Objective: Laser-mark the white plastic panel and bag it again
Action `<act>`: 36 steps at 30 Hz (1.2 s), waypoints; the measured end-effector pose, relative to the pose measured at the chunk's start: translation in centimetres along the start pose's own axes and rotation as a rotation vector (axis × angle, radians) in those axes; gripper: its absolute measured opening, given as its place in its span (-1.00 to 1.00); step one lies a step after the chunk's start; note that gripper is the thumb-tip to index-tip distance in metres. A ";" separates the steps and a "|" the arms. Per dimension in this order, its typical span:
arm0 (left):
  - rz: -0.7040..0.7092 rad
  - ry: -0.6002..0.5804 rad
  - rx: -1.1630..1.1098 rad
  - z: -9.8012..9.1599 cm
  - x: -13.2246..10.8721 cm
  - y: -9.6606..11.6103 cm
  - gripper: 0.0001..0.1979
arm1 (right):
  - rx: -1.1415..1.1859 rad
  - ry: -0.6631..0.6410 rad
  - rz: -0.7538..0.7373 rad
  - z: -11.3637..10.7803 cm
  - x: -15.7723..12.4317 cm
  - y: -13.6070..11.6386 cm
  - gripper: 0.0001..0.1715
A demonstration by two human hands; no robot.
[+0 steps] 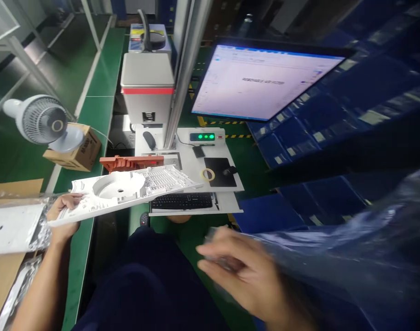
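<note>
A: What's with the far left?

B: White panel (13, 227) in clear wrap, lying on cardboard. Wrap's probably there against scratches. Then a fan (40, 119) perched on a box (65, 161), I'd guess for height, on the green desk (99, 105).

A: And the left hand (63, 209)?

B: Clamped on one end of the white plastic part (108, 191), thumb on top. The part sticks out rightward, ribs and round recess up, over the front of the white desk (185, 161). Gripping just the end likely keeps the rest clear of the fingers.

A: Is it touching that orange block (134, 162)?

B: Can't tell, it overlaps it in this view. The keyboard (182, 201) is on a lower shelf, imo to save desk space.

A: Right hand (247, 271)?

B: Well apart from the part, pretty blurry, but thumb and fingers look pinched on clear film (213, 234). More plastic (334, 248) spreads to the far right; can't tell if it's one piece.
</note>
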State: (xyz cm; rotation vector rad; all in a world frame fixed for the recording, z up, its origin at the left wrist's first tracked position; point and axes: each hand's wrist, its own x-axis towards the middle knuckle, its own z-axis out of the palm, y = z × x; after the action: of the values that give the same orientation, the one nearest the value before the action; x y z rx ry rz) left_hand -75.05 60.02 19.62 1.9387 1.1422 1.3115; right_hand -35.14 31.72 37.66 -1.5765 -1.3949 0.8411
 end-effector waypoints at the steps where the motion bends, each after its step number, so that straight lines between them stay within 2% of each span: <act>1: -0.017 0.012 0.018 -0.6 -0.4 0.1 -0.63 | 0.098 -0.061 0.083 1.6 0.9 1.1 -0.81; 3: -0.043 0.024 0.037 -1.7 -1.3 0.1 -0.62 | 0.339 -0.128 0.338 5.3 2.1 4.0 -0.67; 4: -0.052 0.027 0.041 -2.2 -1.7 0.2 -0.62 | 0.433 -0.121 0.451 7.1 2.4 5.8 -0.58; 6: -0.072 0.029 0.045 -3.0 -2.5 0.2 -0.62 | 0.512 -0.106 0.608 10.3 2.5 9.8 -0.42; 8: -0.099 0.016 0.039 -3.6 -3.1 0.2 -0.61 | 0.496 -0.063 0.713 12.4 2.2 13.9 -0.27; 10: -0.127 -0.021 0.039 -4.1 -3.5 0.4 -0.62 | 0.437 0.080 0.801 13.4 1.8 17.7 -0.13; 13: -0.207 -0.095 0.036 -4.2 -3.8 0.7 -0.63 | 0.328 0.366 0.872 13.8 1.7 22.1 0.09; 15: -0.295 -0.134 0.013 -3.7 -3.9 0.6 -0.63 | 0.264 0.432 0.824 13.8 2.1 24.0 0.22; 17: -0.388 -0.172 -0.029 -2.8 -4.0 -0.1 -0.62 | 0.234 0.395 0.724 13.9 2.7 25.4 0.29; 20: -0.500 -0.197 -0.094 -0.6 -4.3 -2.5 -0.55 | 0.212 0.364 0.637 13.9 3.8 27.1 0.20; 23: -0.570 -0.124 -0.195 2.7 -4.2 -6.2 -0.47 | 0.016 0.366 0.679 13.4 5.0 28.9 0.14; 25: -0.605 -0.048 -0.235 5.0 -4.0 -8.8 -0.42 | -0.147 0.322 0.744 12.9 6.1 29.9 0.21; 28: -0.662 0.018 -0.191 8.0 -3.7 -12.6 -0.26 | -0.274 0.278 0.793 12.5 7.8 30.8 0.36; 32: -0.718 0.043 -0.172 10.6 -3.5 -16.7 -0.21 | -0.347 0.272 0.796 13.0 9.5 31.0 0.43; 36: -0.769 0.047 -0.224 12.2 -3.5 -19.4 -0.21 | -0.347 0.307 0.818 14.0 10.7 31.6 0.43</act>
State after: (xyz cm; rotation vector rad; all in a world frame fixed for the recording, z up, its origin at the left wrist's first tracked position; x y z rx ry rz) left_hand -71.20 67.03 -2.09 1.1215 1.4810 0.9940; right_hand -32.83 43.93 3.63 -2.4913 -0.6687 0.7744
